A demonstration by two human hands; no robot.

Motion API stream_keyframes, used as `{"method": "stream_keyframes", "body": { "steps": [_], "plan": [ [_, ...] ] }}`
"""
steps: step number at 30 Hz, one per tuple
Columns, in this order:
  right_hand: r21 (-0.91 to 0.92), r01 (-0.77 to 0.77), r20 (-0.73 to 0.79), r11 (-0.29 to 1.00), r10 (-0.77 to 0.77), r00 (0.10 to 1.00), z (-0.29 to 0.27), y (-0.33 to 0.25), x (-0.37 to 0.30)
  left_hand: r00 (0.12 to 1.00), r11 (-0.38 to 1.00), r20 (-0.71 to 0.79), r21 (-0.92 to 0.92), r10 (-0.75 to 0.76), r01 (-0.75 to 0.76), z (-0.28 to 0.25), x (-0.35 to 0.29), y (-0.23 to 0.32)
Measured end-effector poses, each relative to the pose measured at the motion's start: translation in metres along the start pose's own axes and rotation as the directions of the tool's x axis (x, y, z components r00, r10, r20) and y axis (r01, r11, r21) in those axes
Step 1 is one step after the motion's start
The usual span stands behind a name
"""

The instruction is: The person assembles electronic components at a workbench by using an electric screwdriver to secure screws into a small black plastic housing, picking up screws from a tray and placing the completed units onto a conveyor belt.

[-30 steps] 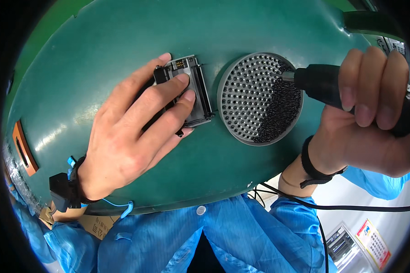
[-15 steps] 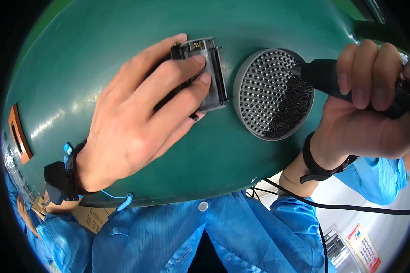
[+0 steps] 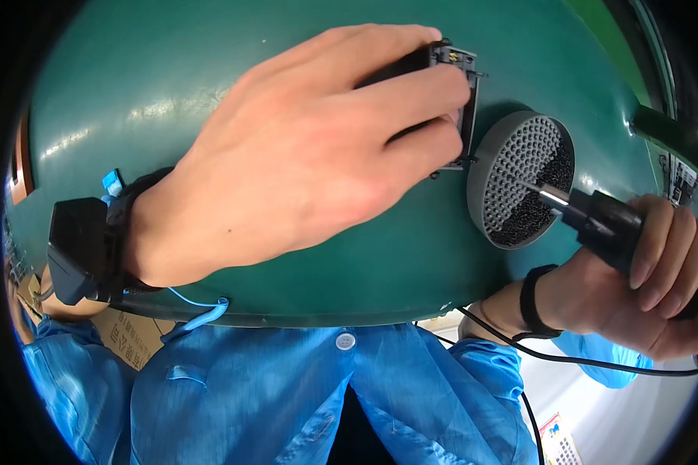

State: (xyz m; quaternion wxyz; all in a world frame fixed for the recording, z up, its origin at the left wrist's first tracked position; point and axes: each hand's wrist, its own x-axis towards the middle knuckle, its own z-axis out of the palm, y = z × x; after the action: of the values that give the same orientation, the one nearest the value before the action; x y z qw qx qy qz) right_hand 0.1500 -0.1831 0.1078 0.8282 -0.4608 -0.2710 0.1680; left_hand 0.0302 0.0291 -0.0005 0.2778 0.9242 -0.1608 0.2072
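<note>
My left hand (image 3: 310,147) is closed round a black rectangular electronic housing (image 3: 471,101), its fingers across the top face. Small gold contacts show at the housing's far end; most of the rest is hidden under the hand. In my right hand (image 3: 613,298) is a black electric screwdriver (image 3: 609,225), gripped by its body. Its thin metal bit reaches left over a round grey screw tray (image 3: 482,182) with a dimpled or perforated plate. Small black screws (image 3: 529,221) are heaped along the tray's near right side. Whether the bit touches a screw I cannot tell.
A green mat (image 3: 349,287) covers the table. A black cable (image 3: 582,362) runs past my right wrist, and a blue coiled cord (image 3: 209,311) hangs by the near edge. At the far left lies a brown slotted piece (image 3: 22,163); a cardboard box (image 3: 128,337) is below the table.
The view has shifted. My right hand has drawn back and lower, with the screwdriver's bit now showing over the tray. The left hand, still on the housing, appears further right and nearer the camera.
</note>
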Motion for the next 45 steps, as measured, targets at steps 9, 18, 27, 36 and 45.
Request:
{"method": "stream_keyframes", "body": {
  "steps": [9,18,27,36,45],
  "plan": [
    [-0.078,0.038,0.155,0.996,-0.026,0.988,0.011,0.04,-0.007,1.0,1.0,-0.004,0.009,0.006,-0.006,0.0,-0.003,-0.001],
    [-0.105,0.055,0.2,0.993,-0.033,0.979,0.012,0.051,-0.01,1.0,1.0,-0.003,0.009,0.01,-0.01,-0.003,-0.006,-0.001],
    [-0.118,0.08,0.239,0.99,-0.05,0.97,0.015,0.056,-0.013,1.0,1.0,-0.005,0.013,0.023,-0.023,-0.003,-0.006,0.001],
    [-0.133,0.1,0.281,0.986,-0.06,0.958,0.012,0.04,-0.01,0.999,0.999,0.02,0.028,0.027,-0.028,-0.008,-0.004,0.007],
    [-0.293,0.154,0.34,0.943,-0.048,0.939,-0.03,-0.042,0.024,0.995,0.999,0.096,0.026,0.022,-0.025,-0.015,0.01,0.006]
  ]
}}
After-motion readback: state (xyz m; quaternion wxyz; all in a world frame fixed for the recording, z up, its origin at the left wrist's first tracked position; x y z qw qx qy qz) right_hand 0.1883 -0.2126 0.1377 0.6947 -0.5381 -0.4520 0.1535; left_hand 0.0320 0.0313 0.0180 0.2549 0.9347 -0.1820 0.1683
